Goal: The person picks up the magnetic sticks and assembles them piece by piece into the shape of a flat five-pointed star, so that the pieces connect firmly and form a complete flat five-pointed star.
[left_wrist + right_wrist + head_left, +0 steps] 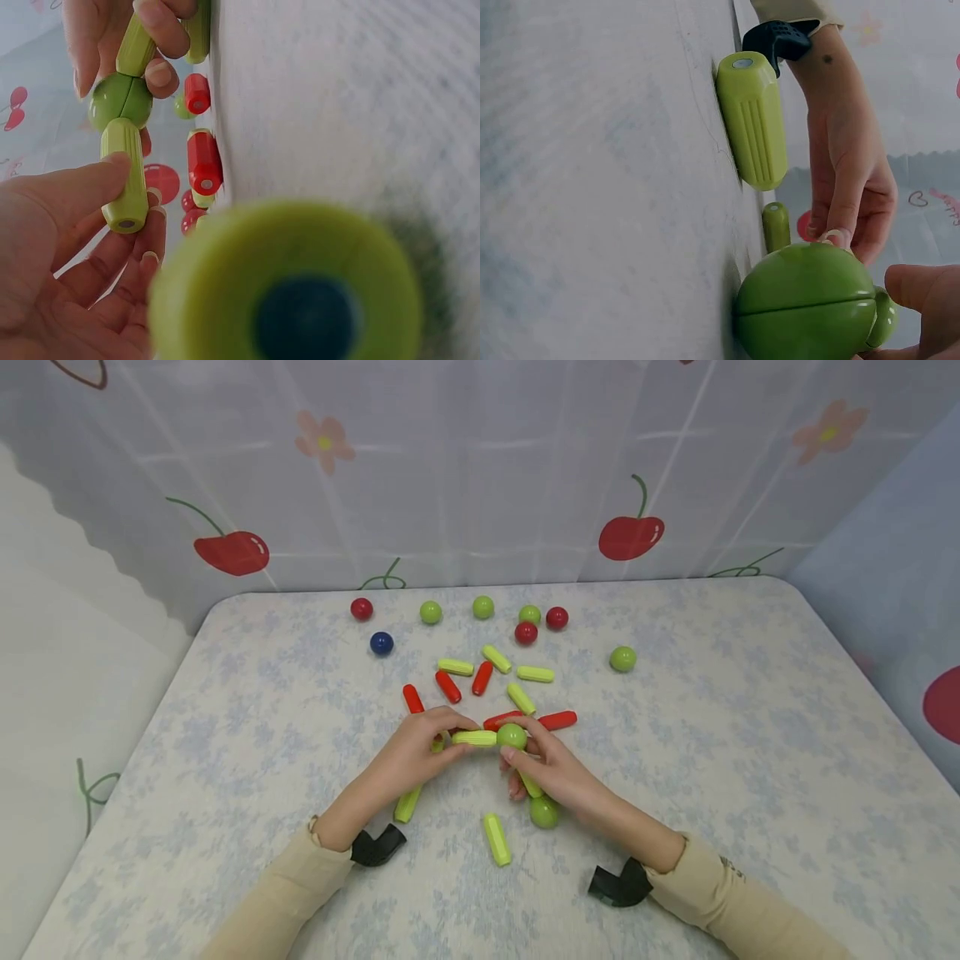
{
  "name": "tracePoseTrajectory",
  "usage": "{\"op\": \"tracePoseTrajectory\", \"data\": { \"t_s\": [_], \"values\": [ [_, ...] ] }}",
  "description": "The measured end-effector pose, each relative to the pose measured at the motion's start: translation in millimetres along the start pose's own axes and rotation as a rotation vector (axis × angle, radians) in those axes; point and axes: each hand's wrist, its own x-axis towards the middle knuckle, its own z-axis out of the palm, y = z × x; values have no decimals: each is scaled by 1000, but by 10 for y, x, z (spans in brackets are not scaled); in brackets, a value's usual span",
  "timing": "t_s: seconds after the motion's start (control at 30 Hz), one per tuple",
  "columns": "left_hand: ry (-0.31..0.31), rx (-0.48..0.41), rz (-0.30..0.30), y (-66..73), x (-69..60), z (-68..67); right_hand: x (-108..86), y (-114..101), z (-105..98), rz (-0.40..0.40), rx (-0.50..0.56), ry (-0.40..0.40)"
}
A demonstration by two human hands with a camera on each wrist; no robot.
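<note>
Some joining done, plenty left

Your left hand (411, 747) pinches a lime rod (475, 738) between thumb and fingers; your right hand (558, 770) has its thumb and fingers clamped round a green ball (512, 737). Rod and ball touch end-on in front of you, near the middle of the table (720, 760). A second rod (531, 784) meets that ball, and a lower ball (544, 812) seems to cap it.

So you look to have a short chain done, though the left wrist view shows the near end of the held rod bare. If everything is meant to join, most is left: red rods (448, 687) and loose lime rods (536, 674) lie ahead of you, with a blue ball (381, 643), red balls (362, 608) and more green balls (431, 612) beyond.
</note>
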Motion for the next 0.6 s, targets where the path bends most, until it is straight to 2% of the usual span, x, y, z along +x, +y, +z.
{"op": "tracePoseTrajectory", "data": {
  "t_s": [0.13,0.4,0.5,0.6],
  "values": [
    [-13,-1,7,-3,-2,9,-4,-3,6,11,5,-1],
    [-79,-41,88,24,5,14,4,20,37,44,-21,34],
    [-39,-7,59,0,-5,-55,-2,23,48,70,-5,71],
    [42,57,-9,-79,-19,-172,-8,23,53,91,-5,91]
  ]
}}
